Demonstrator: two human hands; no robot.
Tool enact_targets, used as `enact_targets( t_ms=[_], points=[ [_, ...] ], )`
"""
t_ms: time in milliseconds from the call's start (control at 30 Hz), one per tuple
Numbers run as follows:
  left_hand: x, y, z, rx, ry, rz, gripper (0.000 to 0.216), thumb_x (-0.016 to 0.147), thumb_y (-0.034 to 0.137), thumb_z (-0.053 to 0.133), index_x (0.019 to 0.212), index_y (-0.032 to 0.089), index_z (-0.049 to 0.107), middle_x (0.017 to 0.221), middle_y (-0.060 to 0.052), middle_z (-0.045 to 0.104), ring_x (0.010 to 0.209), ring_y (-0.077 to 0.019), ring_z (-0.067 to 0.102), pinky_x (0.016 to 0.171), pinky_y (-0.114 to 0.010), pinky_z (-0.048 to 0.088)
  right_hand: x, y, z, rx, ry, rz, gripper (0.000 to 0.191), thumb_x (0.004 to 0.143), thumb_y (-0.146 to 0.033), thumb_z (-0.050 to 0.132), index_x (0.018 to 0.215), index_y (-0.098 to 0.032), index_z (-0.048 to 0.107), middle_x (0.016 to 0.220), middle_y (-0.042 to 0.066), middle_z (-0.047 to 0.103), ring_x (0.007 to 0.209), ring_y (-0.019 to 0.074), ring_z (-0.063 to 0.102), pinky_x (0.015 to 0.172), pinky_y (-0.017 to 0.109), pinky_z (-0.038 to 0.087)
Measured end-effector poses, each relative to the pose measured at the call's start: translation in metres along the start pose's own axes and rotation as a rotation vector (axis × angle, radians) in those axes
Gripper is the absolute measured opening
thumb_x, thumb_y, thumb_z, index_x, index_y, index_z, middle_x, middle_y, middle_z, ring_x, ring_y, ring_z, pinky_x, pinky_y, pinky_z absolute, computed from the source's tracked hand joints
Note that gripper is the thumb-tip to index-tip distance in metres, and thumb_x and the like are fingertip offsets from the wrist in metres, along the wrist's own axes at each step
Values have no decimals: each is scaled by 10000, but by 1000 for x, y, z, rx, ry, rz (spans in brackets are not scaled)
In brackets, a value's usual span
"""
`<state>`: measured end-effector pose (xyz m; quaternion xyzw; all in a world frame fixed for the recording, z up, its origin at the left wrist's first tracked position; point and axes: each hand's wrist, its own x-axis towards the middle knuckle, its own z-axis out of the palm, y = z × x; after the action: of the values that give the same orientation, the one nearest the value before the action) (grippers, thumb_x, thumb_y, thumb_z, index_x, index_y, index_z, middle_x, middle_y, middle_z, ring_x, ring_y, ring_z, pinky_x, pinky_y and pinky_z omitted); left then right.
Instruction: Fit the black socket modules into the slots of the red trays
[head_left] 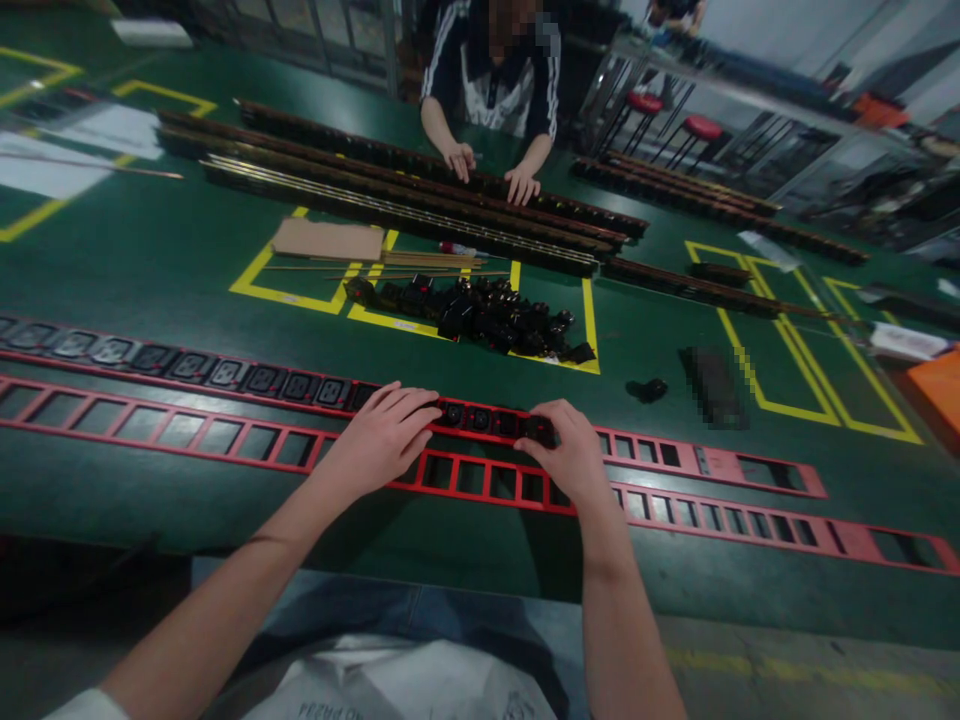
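Note:
A long red rail (709, 462) lies across the table, its left openings filled with black power sockets (260, 380). My left hand (382, 437) lies over the rail, fingers stretched out and resting on the sockets. At the right end of the filled stretch, my right hand (570, 448) pinches a black socket (538, 430) between thumb and fingers. That socket is at an opening of the rail; whether it is fully seated I cannot tell. Nearer to me runs a second red rail (501, 482), its openings unfilled where visible.
Beyond the rails is a pile of black sockets (487, 315) within yellow tape, with a single black piece (646, 388) farther right. Cardboard (328, 240) and thin rods (435, 260) lie behind. Across the table, a person (491, 90) has both hands on long dark rails (405, 205).

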<state>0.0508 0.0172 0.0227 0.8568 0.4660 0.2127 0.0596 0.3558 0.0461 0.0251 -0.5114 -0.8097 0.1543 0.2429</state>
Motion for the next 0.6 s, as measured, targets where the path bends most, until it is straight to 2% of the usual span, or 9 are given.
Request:
enact_targets(
  t_ms=[600],
  points=[
    [0,0,-1,-14,-2,-3,293,968,189,478,1204,196,651,1367,-96,621,1263,-248,568,1168,-522,374,0,-1,-2,-40,-47,-37,386,842,-311,756,1211,-271,650,1090,68,633,1013,267,611,848,432,502]
  ],
)
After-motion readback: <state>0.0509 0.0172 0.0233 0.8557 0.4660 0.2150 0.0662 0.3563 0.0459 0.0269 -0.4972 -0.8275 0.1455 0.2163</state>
